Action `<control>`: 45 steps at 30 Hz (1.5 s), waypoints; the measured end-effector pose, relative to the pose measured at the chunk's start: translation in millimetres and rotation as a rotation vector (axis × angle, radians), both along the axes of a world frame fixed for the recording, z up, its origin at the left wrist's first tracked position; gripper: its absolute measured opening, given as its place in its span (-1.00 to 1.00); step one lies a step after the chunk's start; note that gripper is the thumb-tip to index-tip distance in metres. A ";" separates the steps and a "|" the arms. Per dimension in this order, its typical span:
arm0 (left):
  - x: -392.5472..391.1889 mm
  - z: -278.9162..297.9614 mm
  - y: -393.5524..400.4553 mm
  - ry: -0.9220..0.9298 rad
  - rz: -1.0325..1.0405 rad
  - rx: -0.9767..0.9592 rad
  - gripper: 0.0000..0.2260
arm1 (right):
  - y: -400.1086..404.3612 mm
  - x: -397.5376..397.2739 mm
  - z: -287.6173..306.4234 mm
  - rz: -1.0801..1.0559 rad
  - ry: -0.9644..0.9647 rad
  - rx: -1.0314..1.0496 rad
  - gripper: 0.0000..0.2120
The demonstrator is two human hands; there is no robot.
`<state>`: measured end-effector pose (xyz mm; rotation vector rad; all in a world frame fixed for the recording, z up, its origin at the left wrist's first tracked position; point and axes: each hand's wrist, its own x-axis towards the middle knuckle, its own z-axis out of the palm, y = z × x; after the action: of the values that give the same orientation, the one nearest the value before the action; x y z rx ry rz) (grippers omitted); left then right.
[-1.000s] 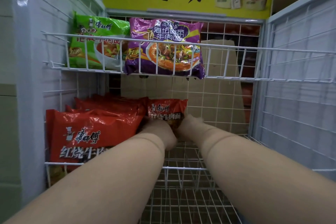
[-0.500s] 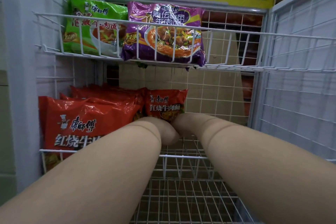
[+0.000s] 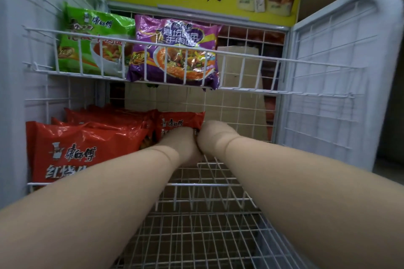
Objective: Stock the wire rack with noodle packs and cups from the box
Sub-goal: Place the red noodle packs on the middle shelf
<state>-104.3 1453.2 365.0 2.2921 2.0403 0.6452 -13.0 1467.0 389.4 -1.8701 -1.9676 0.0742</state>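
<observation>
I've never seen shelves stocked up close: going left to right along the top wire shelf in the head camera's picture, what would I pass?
Green noodle pack → purple noodle pack → a bare stretch of the top wire shelf.

Dim, flat indoor light with a cool cast fills the white wire rack (image 3: 323, 65); no strong shadows fall. Soft glare glints off the glossy purple plastic noodle pack (image 3: 172, 54) and the red plastic noodle pack (image 3: 83, 148) in front. Wide-angle distortion bows the rack's sides outward. Fine print on the packs is soft and smeared, and the forearms close to the lens look smooth and unfocused.
</observation>
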 end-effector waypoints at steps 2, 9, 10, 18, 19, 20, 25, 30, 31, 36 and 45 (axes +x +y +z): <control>8.4 7.2 -12.2 0.006 -0.013 0.043 -0.86 | -14.9 6.0 7.5 -0.011 0.064 0.016 -0.72; 32.5 14.4 -55.0 0.304 0.046 0.034 -0.55 | -78.5 37.8 -13.3 0.171 0.380 0.191 -0.75; 30.8 9.9 -66.6 0.345 0.017 0.094 -0.51 | -90.7 39.7 -21.0 0.230 0.347 0.244 -0.72; 19.5 -35.8 -146.6 0.042 -0.160 0.314 -0.46 | -159.5 47.8 -56.5 0.331 0.416 0.365 -0.60; 18.1 -42.6 -156.8 -0.004 -0.192 0.321 -0.44 | -170.2 48.7 -64.4 0.335 0.453 0.370 -0.59; 17.5 -50.9 -170.0 -0.047 -0.216 0.321 -0.44 | -182.1 49.6 -74.5 0.334 0.494 0.363 -0.58; 20.3 -120.1 -229.4 -0.223 -0.254 0.218 -0.39 | -235.3 53.6 -145.8 0.311 0.572 0.289 -0.50; 20.6 -203.9 -259.4 -0.309 -0.234 0.039 -0.29 | -260.3 57.1 -224.0 0.224 0.554 0.104 -0.46; 22.1 -222.4 -264.7 -0.328 -0.215 0.001 -0.32 | -264.1 58.3 -241.8 0.209 0.553 0.061 -0.46; 29.3 -314.8 -289.5 -0.456 -0.138 -0.253 -0.46 | -285.1 67.2 -329.1 0.092 0.496 -0.185 -0.45; 44.9 -446.1 -330.9 -0.440 -0.084 -0.573 -0.42 | -335.0 102.3 -463.0 -0.106 0.436 -0.476 -0.46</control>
<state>-59.3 1122.3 -81.1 1.7171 1.6400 0.4316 89.3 1132.0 -73.6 -2.0111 -1.6366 0.9072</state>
